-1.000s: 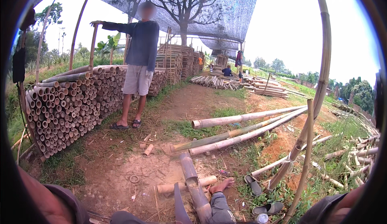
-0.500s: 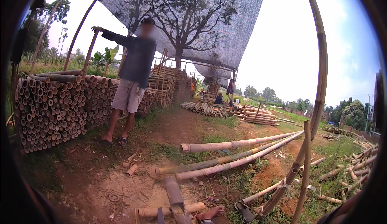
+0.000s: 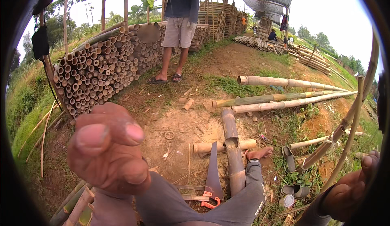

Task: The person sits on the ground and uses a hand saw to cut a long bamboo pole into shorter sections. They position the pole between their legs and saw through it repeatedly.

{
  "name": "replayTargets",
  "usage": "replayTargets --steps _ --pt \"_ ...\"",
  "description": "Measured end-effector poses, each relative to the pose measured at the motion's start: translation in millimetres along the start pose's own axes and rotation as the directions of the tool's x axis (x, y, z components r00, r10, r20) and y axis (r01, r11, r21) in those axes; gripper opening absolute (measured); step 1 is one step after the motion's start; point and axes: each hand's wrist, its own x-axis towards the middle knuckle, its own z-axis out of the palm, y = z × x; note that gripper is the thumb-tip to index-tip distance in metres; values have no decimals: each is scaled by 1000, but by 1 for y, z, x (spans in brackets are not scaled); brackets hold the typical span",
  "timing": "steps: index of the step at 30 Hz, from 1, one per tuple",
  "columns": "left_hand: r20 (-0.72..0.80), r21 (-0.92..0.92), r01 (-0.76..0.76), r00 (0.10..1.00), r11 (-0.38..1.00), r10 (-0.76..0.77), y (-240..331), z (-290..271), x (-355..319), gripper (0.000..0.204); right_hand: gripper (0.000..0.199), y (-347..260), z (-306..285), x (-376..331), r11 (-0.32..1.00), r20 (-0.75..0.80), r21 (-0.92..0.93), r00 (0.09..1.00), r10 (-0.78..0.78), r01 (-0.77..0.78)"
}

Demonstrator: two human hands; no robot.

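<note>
My left hand [image 3: 107,153] is raised close to the camera, its fingers curled together with nothing seen in them. My right hand [image 3: 349,189] shows at the lower right, fingers apart, beside a thin bent bamboo strip [image 3: 353,120] that it does not clearly grip. A thick bamboo pole [image 3: 230,144] lies along my grey-trousered leg [image 3: 243,193] and rests on a short bamboo crosspiece [image 3: 205,147]. My bare foot [image 3: 260,153] lies beside it. A hand saw with an orange handle [image 3: 212,177] lies on the dirt between my legs.
A big stack of cut bamboo [image 3: 101,67] lines the left. A person in shorts and sandals [image 3: 178,31] stands by it. Long poles [image 3: 284,98] lie across the ground at right. Sandals [image 3: 289,159] and a small can [image 3: 287,201] sit in the grass by my foot.
The view has tipped down toward the ground and my legs. My left hand has come up in front of the camera, and my right hand has entered at the lower right.
</note>
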Motion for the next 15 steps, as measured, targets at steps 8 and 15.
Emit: replayTargets --steps 8,15 --pt "326 1 139 936 990 -132 -1 110 -52 26 13 -13 125 31 742 473 57 636 -609 668" --pt "638 -74 155 767 985 -73 56 121 -102 5 17 70 87 171 377 657 -280 463 -595 883"
